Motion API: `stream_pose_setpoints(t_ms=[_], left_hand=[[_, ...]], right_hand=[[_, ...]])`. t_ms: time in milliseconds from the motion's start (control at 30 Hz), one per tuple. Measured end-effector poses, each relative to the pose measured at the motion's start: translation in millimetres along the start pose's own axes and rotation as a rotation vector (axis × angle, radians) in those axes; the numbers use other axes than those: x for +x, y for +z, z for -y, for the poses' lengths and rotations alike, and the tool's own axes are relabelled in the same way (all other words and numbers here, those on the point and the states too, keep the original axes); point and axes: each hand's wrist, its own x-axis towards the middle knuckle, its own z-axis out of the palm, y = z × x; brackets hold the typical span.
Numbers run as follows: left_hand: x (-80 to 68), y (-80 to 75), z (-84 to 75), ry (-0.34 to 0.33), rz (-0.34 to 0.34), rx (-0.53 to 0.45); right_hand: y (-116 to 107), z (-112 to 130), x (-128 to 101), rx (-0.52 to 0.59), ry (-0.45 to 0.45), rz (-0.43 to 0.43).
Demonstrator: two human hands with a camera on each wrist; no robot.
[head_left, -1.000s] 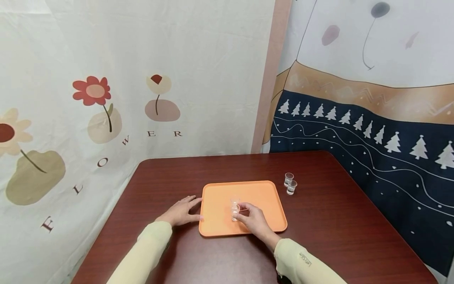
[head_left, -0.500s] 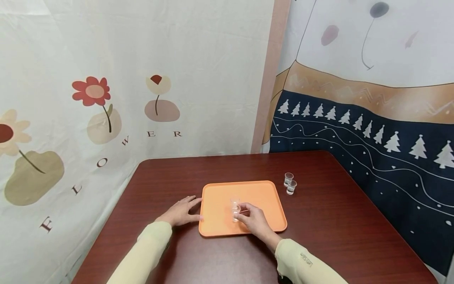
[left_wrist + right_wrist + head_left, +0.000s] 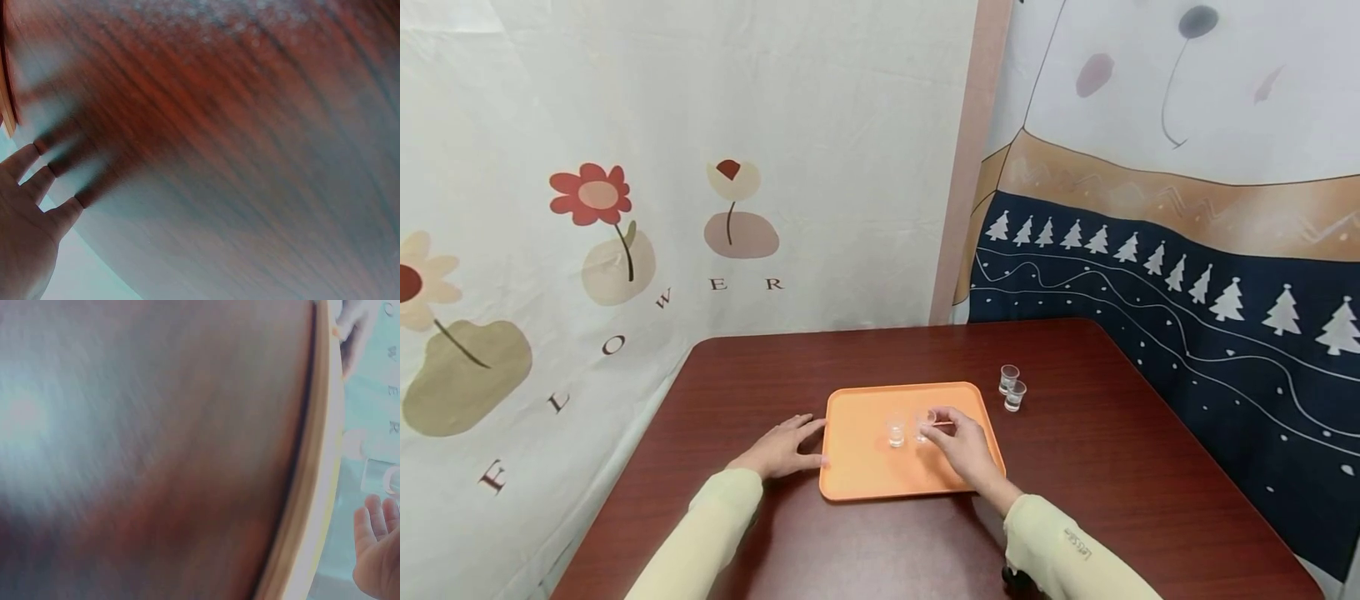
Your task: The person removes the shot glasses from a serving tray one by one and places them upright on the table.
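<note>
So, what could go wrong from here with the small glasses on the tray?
The right hand holds one small glass close beside another glass on the orange tray; they might knock together or tip. The left hand only rests at the tray's edge, so the tray may slide.

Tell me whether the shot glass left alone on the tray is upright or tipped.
Upright: the shot glass stands rim-up on the orange tray.

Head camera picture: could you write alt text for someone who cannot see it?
A person's right hand holds a small clear glass over an orange tray, beside another glass standing on it. The left hand rests flat at the tray's left edge; two more glasses stand on the dark wooden table.
</note>
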Motion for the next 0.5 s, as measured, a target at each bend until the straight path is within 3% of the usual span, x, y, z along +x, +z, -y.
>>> stream_pose_setpoints(t_ms=[500], left_hand=[[-0.8,1.4,1.6,0.010,-0.011,0.006]], right_hand=[[-48,-15,19,-0.157,0.023,-0.269]])
